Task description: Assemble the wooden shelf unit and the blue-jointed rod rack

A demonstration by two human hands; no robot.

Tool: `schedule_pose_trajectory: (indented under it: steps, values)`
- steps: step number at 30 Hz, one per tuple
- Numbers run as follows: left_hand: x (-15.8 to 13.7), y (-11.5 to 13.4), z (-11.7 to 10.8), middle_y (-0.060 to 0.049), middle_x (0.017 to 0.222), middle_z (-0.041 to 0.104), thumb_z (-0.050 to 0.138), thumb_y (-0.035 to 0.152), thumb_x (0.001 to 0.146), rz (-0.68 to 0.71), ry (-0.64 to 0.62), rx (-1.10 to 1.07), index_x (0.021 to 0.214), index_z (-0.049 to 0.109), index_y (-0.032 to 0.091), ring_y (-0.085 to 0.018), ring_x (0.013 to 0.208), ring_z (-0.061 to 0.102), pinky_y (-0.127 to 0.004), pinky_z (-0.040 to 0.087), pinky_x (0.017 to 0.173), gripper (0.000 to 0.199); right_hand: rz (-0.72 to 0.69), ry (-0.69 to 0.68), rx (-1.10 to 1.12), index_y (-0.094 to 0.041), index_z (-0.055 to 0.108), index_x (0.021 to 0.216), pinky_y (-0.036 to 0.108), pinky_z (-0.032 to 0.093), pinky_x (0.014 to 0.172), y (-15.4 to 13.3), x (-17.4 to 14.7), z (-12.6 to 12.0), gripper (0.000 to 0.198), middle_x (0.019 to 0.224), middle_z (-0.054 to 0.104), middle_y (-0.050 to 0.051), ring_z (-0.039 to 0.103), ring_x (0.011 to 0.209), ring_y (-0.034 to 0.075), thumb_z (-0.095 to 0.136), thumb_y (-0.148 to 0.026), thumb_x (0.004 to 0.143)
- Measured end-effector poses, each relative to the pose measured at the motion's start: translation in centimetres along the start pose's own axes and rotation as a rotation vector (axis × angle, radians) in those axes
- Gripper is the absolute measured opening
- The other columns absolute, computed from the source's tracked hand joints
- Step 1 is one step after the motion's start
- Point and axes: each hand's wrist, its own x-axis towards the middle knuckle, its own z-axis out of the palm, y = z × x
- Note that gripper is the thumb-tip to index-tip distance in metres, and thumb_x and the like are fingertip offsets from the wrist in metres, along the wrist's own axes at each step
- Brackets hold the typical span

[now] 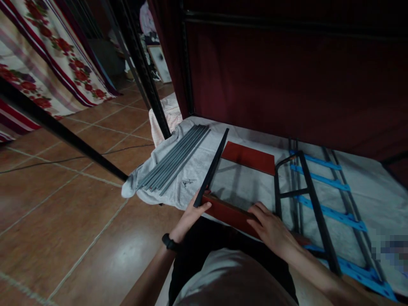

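Low in the frame, near centre, our left hand (pixel 190 216) clasps the dark bar (pixel 214 165) at its near end beside the red-brown board (pixel 230 216), seemingly to keep them meeting there. At lower centre, our right hand (pixel 270 229) grips the board farther along, probably steadying it. The board looks long, straight-edged, perhaps tilted.

Left forearm (pixel 151 267) angled up and inward; left hand (pixel 193 213) closed in a grip, thumb extended, other fingers mostly hidden. Right forearm (pixel 314 265) slants from lower right; right hand (pixel 270 226) back uppermost, fingers bent.
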Motion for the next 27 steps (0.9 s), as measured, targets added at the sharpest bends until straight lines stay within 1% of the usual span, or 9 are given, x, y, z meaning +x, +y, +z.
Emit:
schedule_pose_trajectory:
  steps: [3,6,8,11,14,17,22,24,27]
  values:
    - [-0.3,0.8,0.1,-0.014,0.142,0.06,0.081,0.045,0.075,0.03,-0.015,-0.005,0.145,0.05,0.023,-0.031,0.137,0.051,-0.048,0.034,0.118,0.08,0.006,0.025,-0.009,-0.025,0.056,0.114,0.034,0.052,0.08,-0.5,-0.7,0.5,0.02,0.117,0.06,0.005,0.068,0.095,0.019,0.04,-0.026,0.101]
    - [-0.5,1.6,-0.2,-0.014,0.137,0.063,0.086,0.04,0.07,0.091,-0.047,-0.026,0.14,0.052,0.022,-0.03,0.135,0.052,-0.046,0.034,0.118,0.08,-0.001,0.007,0.006,-0.026,0.055,0.115,0.033,0.054,0.078,-1.1,-1.6,0.7,0.021,0.118,0.061,0.004,0.069,0.096,0.018,0.038,-0.026,0.103]
    - [-0.7,1.9,-0.5,-0.012,0.133,0.065,0.088,0.038,0.068,0.12,-0.079,-0.046,0.134,0.054,0.022,-0.029,0.133,0.054,-0.044,0.034,0.117,0.076,-0.01,-0.003,0.012,-0.027,0.055,0.115,0.033,0.054,0.078,-1.4,-2.0,0.8,0.021,0.118,0.061,0.003,0.069,0.097,0.017,0.037,-0.027,0.104]
    - [-0.9,2.0,-0.7,-0.01,0.123,0.068,0.088,0.037,0.069,0.127,-0.104,0.0,0.126,0.058,0.021,-0.027,0.124,0.058,-0.041,0.04,0.111,0.067,0.007,0.011,-0.019,-0.026,0.054,0.113,0.033,0.055,0.078,-1.6,-2.1,0.8,0.02,0.117,0.063,0.003,0.07,0.096,0.018,0.036,-0.027,0.104]
    - [-0.8,1.8,-0.7,-0.007,0.115,0.067,0.083,0.041,0.074,0.12,-0.06,0.084,0.118,0.062,0.02,-0.025,0.113,0.061,-0.038,0.044,0.105,0.053,0.008,0.025,-0.064,-0.024,0.055,0.113,0.035,0.056,0.08,-1.5,-1.6,0.5,0.02,0.114,0.065,0.004,0.071,0.094,0.019,0.037,-0.026,0.103]
    - [-0.6,1.7,-0.6,-0.006,0.112,0.066,0.08,0.045,0.077,0.121,-0.045,0.119,0.111,0.064,0.02,-0.024,0.11,0.06,-0.037,0.044,0.104,0.045,-0.03,-0.024,-0.078,-0.025,0.056,0.117,0.035,0.056,0.081,-1.6,-0.9,0.2,0.022,0.113,0.067,0.004,0.071,0.095,0.019,0.039,-0.027,0.103]
    - [-0.6,2.0,-0.8,-0.005,0.107,0.066,0.08,0.048,0.076,0.112,-0.089,0.117,0.108,0.064,0.019,-0.023,0.105,0.061,-0.037,0.046,0.101,0.046,-0.056,-0.069,-0.147,-0.024,0.055,0.132,0.041,0.057,0.087,-3.2,0.2,0.6,0.034,0.132,0.064,0.009,0.07,0.105,0.023,0.036,-0.028,0.104]
    - [-0.6,2.0,-0.8,-0.005,0.106,0.066,0.082,0.048,0.074,0.1,-0.091,0.121,0.108,0.063,0.019,-0.022,0.103,0.061,-0.036,0.047,0.098,0.048,-0.089,-0.079,-0.156,-0.023,0.049,0.142,0.043,0.056,0.092,-4.3,0.9,0.9,0.04,0.138,0.061,0.011,0.068,0.112,0.025,0.036,-0.029,0.104]
    - [-0.6,1.8,-0.7,-0.004,0.106,0.065,0.085,0.047,0.071,0.08,-0.084,0.085,0.111,0.06,0.019,-0.022,0.101,0.061,-0.036,0.049,0.096,0.055,-0.153,-0.09,-0.144,-0.022,0.035,0.154,0.043,0.053,0.098,-6.3,2.6,1.4,0.051,0.14,0.06,0.012,0.064,0.12,0.026,0.04,-0.027,0.103]
